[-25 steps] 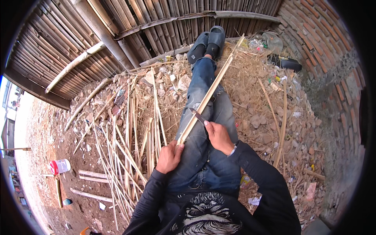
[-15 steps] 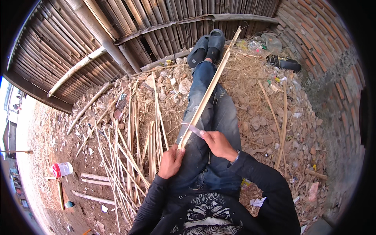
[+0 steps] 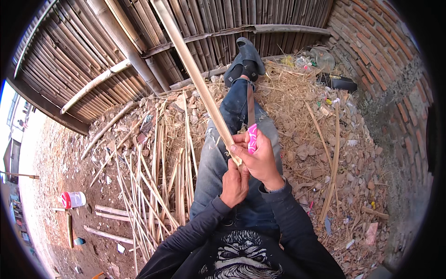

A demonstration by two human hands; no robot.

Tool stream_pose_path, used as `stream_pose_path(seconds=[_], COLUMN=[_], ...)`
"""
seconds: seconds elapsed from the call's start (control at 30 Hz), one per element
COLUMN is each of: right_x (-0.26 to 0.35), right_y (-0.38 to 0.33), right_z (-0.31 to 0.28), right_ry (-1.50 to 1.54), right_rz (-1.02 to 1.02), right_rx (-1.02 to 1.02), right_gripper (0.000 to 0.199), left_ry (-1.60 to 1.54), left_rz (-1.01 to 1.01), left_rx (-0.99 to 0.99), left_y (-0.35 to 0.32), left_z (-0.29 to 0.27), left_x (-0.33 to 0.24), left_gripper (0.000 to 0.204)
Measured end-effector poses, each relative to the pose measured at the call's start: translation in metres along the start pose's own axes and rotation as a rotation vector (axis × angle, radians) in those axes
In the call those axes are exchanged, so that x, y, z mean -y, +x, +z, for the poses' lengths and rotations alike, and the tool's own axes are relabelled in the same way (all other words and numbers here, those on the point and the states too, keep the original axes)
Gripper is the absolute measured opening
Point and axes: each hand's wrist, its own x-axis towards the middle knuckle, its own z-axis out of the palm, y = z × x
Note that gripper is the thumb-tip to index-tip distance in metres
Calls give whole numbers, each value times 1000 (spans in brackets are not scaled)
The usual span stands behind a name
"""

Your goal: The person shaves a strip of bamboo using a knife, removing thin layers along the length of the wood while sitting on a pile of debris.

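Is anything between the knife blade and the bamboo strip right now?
Nothing visible. The right hand holds the pink-handled knife against the bamboo strip, and the left hand grips the strip's near end just below.

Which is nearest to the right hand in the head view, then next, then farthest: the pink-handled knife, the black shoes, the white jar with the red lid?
From the right hand:
1. Pink-handled knife, gripped in that hand.
2. Black shoes, ahead at the end of the outstretched legs.
3. White jar with the red lid, far left on the dirt.

head view looks down, close.
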Motion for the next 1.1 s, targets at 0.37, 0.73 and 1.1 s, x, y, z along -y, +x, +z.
stream_pose_path(seconds=[0.37, 0.73, 1.1], right_x=[13, 0, -101], right_y=[10, 42, -37], right_z=[-86, -93, -26], right_ry=[-512, -945, -1054], right_rz=[73, -469, -250], right_rx=[262, 166, 245], right_gripper=[14, 24, 41], left_ry=[1011, 347, 46], left_rz=[562, -388, -620], left_rx=[-159, 591, 244], left_y=[53, 19, -3], left_z=[-132, -131, -109], left_x=[-82, 26, 53], left_gripper=[47, 45, 41])
